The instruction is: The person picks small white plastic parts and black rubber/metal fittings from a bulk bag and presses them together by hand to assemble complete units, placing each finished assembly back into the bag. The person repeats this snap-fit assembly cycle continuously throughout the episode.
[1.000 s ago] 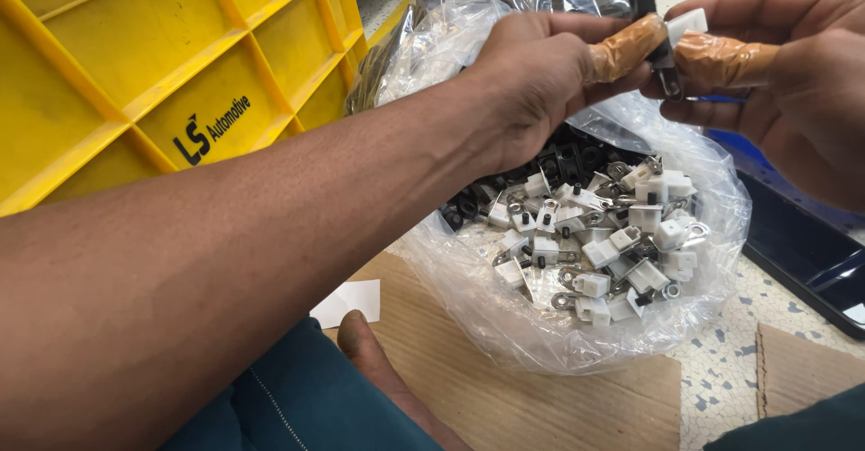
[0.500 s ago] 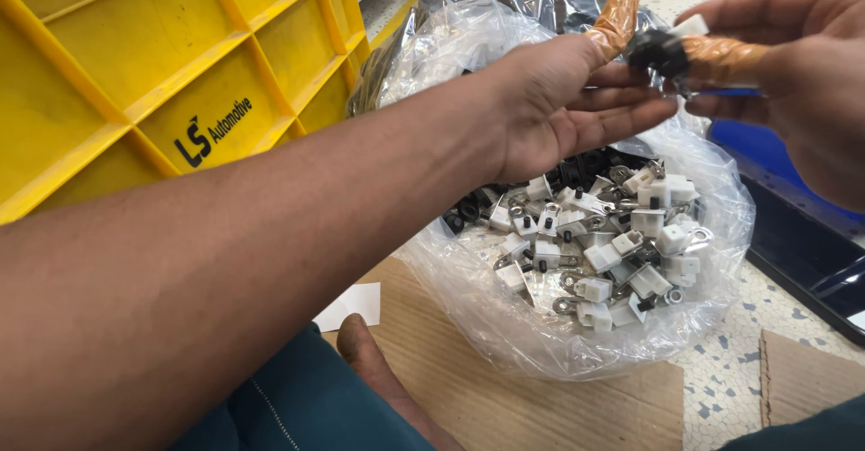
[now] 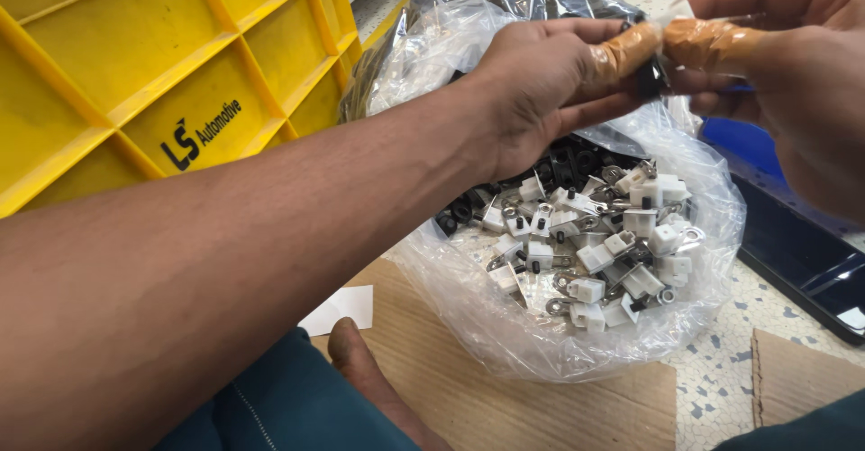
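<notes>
My left hand (image 3: 541, 82) and my right hand (image 3: 793, 82) meet above an open clear plastic bag (image 3: 505, 325). Both thumbs are wrapped in brown tape. Between the fingertips of both hands I pinch one small black part (image 3: 651, 80) with a bit of white at its top. Below the hands the bag holds several small white plastic connectors with metal ring terminals (image 3: 595, 244) and several black parts (image 3: 559, 158) toward the back.
A yellow plastic crate (image 3: 135, 72) stands at the left. The bag rests on brown cardboard (image 3: 468, 388) over a speckled floor. A dark tray (image 3: 793, 244) and a blue object (image 3: 730, 140) lie at the right. A white slip (image 3: 341, 309) lies by my leg.
My hands parted slightly half a second ago, then closed together again on the small black part. The bag and its contents stayed still.
</notes>
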The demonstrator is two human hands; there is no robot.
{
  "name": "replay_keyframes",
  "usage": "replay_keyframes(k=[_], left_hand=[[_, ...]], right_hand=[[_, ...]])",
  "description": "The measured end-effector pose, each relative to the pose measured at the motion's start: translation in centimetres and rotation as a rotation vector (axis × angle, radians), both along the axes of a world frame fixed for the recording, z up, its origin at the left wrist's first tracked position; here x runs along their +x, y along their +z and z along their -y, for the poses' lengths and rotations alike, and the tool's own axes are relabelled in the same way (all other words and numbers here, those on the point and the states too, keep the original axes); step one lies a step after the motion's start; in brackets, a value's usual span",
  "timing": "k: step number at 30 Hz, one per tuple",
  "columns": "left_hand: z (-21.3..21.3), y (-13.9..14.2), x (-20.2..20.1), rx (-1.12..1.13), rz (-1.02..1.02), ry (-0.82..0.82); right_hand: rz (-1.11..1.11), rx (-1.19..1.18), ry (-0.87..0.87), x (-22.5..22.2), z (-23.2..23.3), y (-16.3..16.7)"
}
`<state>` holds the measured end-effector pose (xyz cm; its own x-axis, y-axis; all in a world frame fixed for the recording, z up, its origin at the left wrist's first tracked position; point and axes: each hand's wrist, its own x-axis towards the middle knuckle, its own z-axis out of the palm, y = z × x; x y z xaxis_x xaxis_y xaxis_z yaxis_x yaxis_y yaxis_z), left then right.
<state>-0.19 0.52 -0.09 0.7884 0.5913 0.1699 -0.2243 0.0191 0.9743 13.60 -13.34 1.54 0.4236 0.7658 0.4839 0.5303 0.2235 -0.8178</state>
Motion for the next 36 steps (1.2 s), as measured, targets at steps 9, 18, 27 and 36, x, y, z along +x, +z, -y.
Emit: replay_keyframes(k=[9, 18, 27, 36], left_hand=[[-0.6, 0.0, -0.4, -0.316, 0.192, -0.244], [2.4, 0.9, 0.2, -0.471, -0.018, -0.193], [2.1, 1.1, 0.6, -0.382, 0.141, -0.174], [1.9, 0.1, 1.7, -0.394, 0.063, -0.102]], right_hand=[[-0.613, -0.1, 0.288, 1.7, -0.3, -0.8], [-0.496, -0.232, 0.197, 3.4, -1.5, 0.1], [-0.533, -0.2, 0.402, 3.7, -1.5, -0.4], [-0.263, -0.207, 0.124, 0.9, -0.5, 0.6]])
